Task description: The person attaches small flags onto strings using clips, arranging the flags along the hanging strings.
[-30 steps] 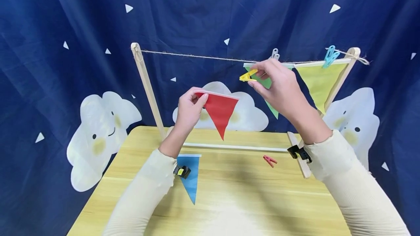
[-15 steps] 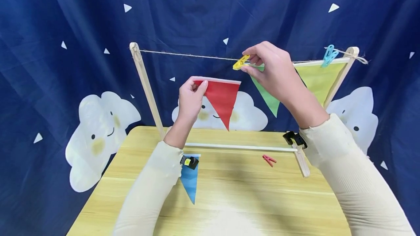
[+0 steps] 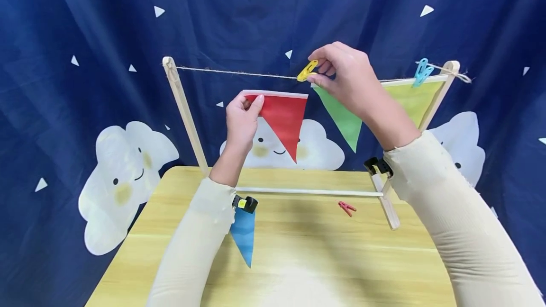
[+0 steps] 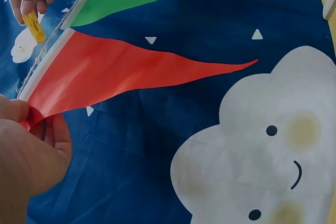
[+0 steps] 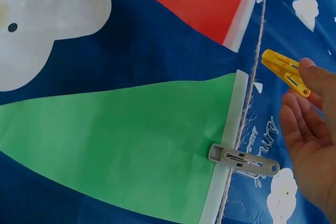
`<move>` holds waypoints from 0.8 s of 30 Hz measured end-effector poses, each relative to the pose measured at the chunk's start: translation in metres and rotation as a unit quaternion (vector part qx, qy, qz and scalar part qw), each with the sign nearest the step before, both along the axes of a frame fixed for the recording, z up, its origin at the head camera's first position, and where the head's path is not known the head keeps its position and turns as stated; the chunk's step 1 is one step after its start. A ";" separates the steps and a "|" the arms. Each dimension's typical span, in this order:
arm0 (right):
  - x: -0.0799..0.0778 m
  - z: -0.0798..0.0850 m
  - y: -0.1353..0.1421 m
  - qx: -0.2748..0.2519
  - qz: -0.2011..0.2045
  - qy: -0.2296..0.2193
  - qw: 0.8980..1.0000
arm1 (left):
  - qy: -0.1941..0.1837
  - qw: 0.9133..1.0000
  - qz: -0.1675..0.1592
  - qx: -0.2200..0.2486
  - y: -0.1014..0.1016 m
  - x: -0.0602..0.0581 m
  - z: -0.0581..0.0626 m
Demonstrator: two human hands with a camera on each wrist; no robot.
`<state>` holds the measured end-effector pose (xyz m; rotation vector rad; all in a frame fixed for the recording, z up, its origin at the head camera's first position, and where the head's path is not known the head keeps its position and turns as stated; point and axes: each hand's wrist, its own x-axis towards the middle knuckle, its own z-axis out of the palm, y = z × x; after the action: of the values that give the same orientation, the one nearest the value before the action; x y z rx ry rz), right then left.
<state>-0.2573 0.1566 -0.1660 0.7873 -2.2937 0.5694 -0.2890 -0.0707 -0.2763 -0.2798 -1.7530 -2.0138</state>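
My left hand [image 3: 242,122] pinches the upper left corner of a red triangular flag [image 3: 285,117], which hangs point down just under the twine [image 3: 234,72]. In the left wrist view the flag's white top edge runs along the twine. Between thumb and fingers, my right hand [image 3: 345,75] holds a yellow clothespin [image 3: 307,70] near the twine, up and right of the red flag. Beside it a green flag [image 5: 136,140] hangs from the twine by a grey clothespin [image 5: 244,160]; in the head view my right hand covers that clothespin.
A yellow-green flag [image 3: 414,98] hangs at the right under a blue clothespin [image 3: 422,74]. Wooden posts [image 3: 185,112] carry the twine, with a white bar [image 3: 307,192] low between them. On the table [image 3: 307,250] lie a blue flag [image 3: 244,236] and a red clothespin [image 3: 347,208].
Both hands have risen toward the twine, the left with the red flag, the right with the yellow clothespin. The right hand has also shifted left.
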 end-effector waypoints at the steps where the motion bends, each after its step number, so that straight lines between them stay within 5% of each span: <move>1: -0.001 0.001 -0.001 0.000 -0.004 -0.009 1.000 | -0.001 1.000 -0.002 0.004 0.000 -0.001 0.001; 24: -0.015 0.019 -0.009 0.015 -0.011 -0.055 0.998 | -0.008 0.998 -0.009 0.059 0.008 -0.007 0.010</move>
<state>-0.2719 0.1474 -0.1467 0.7624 -2.4128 0.5825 -0.2958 -0.0624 -0.2660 -0.2429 -1.6394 -2.1269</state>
